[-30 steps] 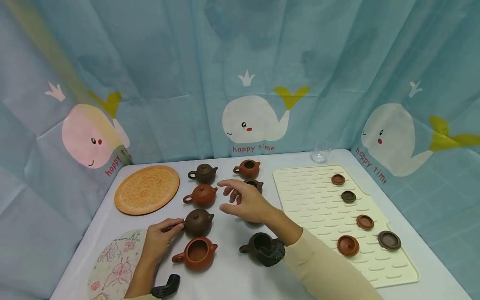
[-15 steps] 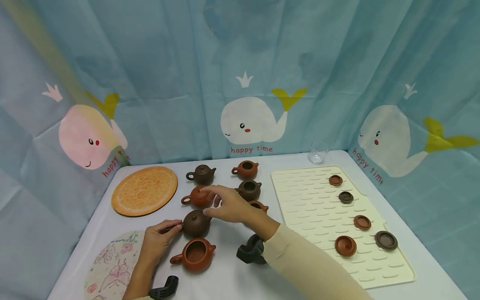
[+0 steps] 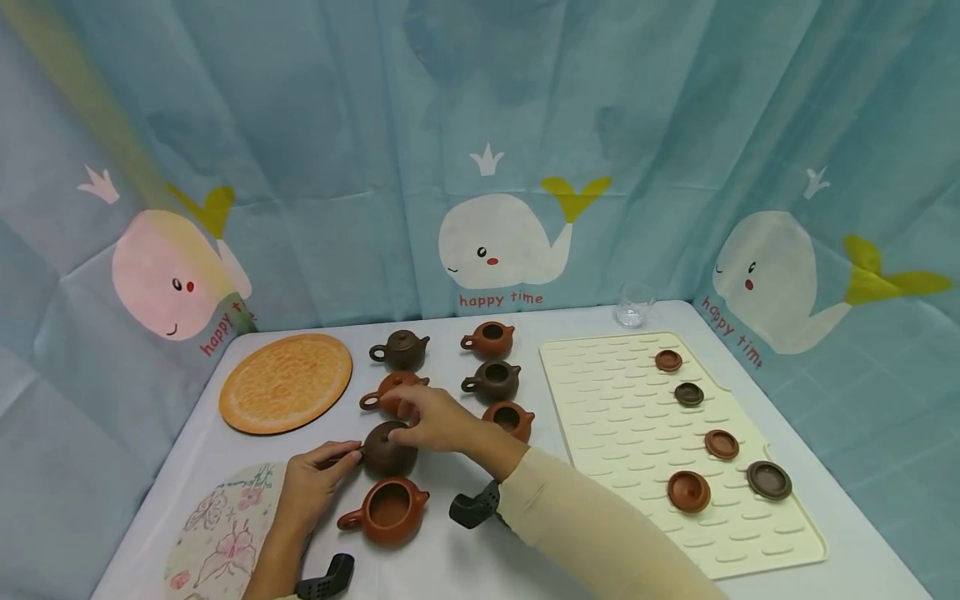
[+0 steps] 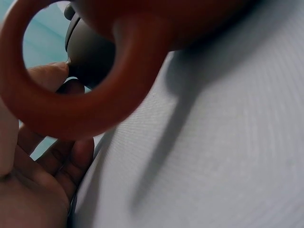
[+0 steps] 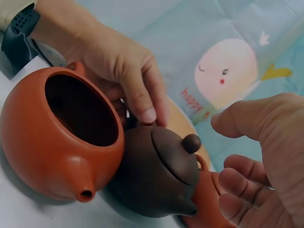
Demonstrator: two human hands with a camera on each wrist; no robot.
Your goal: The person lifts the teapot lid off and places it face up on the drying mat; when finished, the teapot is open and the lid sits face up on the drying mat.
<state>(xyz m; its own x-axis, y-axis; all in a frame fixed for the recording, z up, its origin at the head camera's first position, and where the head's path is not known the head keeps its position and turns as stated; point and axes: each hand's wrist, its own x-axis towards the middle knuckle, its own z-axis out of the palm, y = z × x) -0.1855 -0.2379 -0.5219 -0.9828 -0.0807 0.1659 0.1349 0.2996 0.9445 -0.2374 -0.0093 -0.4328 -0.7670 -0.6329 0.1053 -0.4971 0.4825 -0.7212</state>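
My left hand [image 3: 311, 483] pinches the handle of a dark brown teapot [image 3: 388, 460], which stands on the white table with its lid on. My right hand [image 3: 438, 423] is over that teapot, fingers bent and spread from the thumb. In the right wrist view a gap shows between the right thumb and the round lid knob [image 5: 191, 143]. Nearer stands a reddish teapot [image 3: 390, 510] without a lid; its ring handle [image 4: 95, 111] partly blocks the left wrist view. Behind, a lidded reddish teapot [image 3: 396, 388] is partly covered by my right hand.
A lidded dark teapot [image 3: 402, 351] stands farther back. Lidless teapots form a column to the right, including a reddish one [image 3: 491, 340] and a dark one [image 3: 495, 381]. Several loose lids lie on a cream mat [image 3: 592, 383]. Round mats [image 3: 285, 383] lie left; a glass [image 3: 633, 307] stands behind.
My right hand has moved left and slightly down, from beside the lidless column to over the dark teapot's lid. My left hand keeps its pinch on the handle.
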